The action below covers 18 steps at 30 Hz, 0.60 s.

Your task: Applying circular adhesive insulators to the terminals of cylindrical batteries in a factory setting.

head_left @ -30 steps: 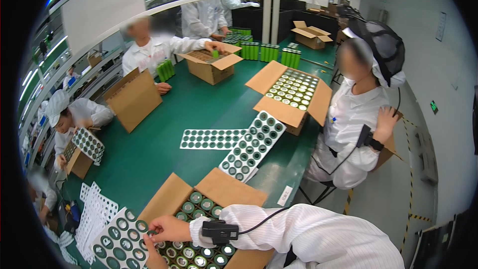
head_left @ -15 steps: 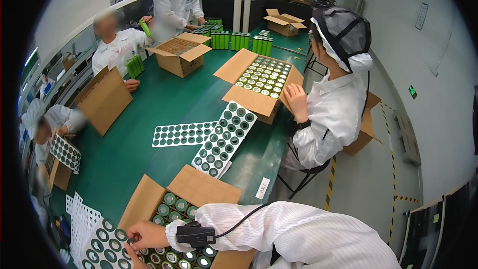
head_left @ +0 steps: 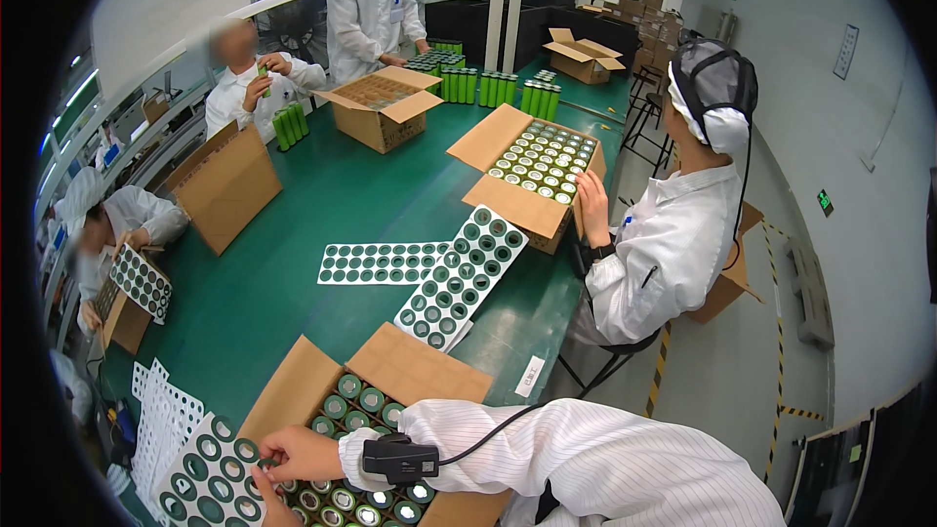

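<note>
- White perforated sheet with dark green rings (head_left: 210,473): lay at the open brown cardboard box of green cylindrical cells (head_left: 376,410), lower left.
- Right hand (head_left: 303,454): pinched that sheet's edge.
- Left hand (head_left: 262,509): barely visible; grip impossible to tell.
- Green table (head_left: 293,224): bore two more ring sheets (head_left: 429,268).

Green table (head_left: 322,195) all across. Brown box (head_left: 400,381) down front, packed with green cells (head_left: 356,400) ringed in white. White sheets (head_left: 459,278) dotted with dark green circles, rows and rows. The sleeve (head_left: 586,468) is white with fine pinstripes, a black band (head_left: 400,459) at the wrist. Yellow-and-black striped tape (head_left: 659,381) on the grey floor (head_left: 722,371).
</note>
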Each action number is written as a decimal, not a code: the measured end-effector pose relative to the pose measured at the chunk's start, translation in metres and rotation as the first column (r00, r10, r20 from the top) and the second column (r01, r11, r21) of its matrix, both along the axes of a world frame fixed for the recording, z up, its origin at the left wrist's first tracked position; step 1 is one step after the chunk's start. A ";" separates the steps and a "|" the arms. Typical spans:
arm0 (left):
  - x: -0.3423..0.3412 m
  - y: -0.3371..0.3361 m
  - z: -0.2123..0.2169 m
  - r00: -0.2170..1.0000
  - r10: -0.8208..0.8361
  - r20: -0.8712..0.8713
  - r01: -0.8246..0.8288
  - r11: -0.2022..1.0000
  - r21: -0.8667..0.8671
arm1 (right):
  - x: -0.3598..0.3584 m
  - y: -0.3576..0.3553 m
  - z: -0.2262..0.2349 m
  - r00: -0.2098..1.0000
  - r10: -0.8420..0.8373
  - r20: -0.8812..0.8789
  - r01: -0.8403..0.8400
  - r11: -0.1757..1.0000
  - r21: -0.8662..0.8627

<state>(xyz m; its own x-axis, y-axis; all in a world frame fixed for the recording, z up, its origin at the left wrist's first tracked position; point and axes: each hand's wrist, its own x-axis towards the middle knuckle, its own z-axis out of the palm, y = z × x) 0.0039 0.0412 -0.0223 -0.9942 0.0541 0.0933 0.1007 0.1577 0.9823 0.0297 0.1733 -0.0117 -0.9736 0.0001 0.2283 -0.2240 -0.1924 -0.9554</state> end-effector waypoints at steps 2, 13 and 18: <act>0.000 0.000 -0.001 1.000 0.001 0.002 -0.001 1.000 -0.006 | 0.000 0.004 0.002 0.999 0.039 0.026 -0.040 0.998 0.047; 0.001 -0.002 -0.002 0.999 0.028 0.018 -0.028 0.999 -0.020 | 0.000 0.003 0.005 0.991 0.121 0.060 -0.123 0.992 0.025; 0.003 -0.006 -0.004 1.000 0.023 0.018 -0.023 1.000 -0.022 | 0.001 0.006 0.005 0.991 0.122 0.048 -0.123 0.992 0.020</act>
